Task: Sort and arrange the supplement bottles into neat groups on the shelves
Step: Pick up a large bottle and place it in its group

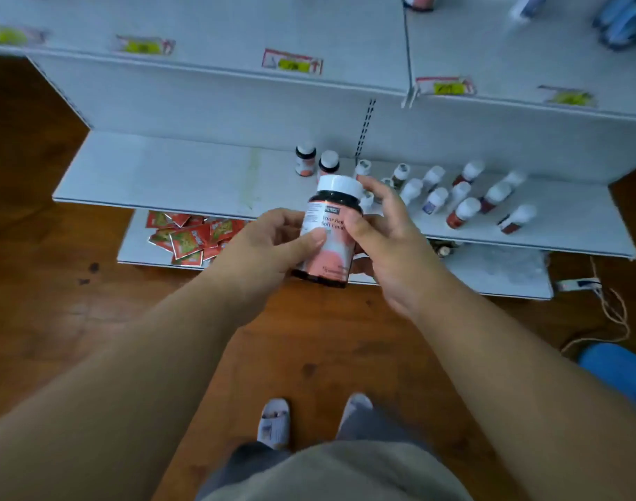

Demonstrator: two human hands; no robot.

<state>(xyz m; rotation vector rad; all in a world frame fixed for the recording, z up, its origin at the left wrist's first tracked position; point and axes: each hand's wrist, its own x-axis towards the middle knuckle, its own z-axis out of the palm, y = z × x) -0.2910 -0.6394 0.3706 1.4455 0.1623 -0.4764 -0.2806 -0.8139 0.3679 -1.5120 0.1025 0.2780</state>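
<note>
**Bottle held up before the shelves**

Nearest: socked feet [273,421] on wood floor [56,283]. Left hand [269,240] and right hand [385,233] both curl round one dark bottle [327,240], white cap, pink label, upright above the shelf edge. Beyond: middle shelf [164,175], two matching bottles [316,162], mixed white-capped bottles [464,197] to their right. Red packets [190,236] on the lowest shelf.

Held bottle [327,229] between hands, before middle shelf [164,175]; loose bottles [464,197] right; packets [190,236] below
</note>
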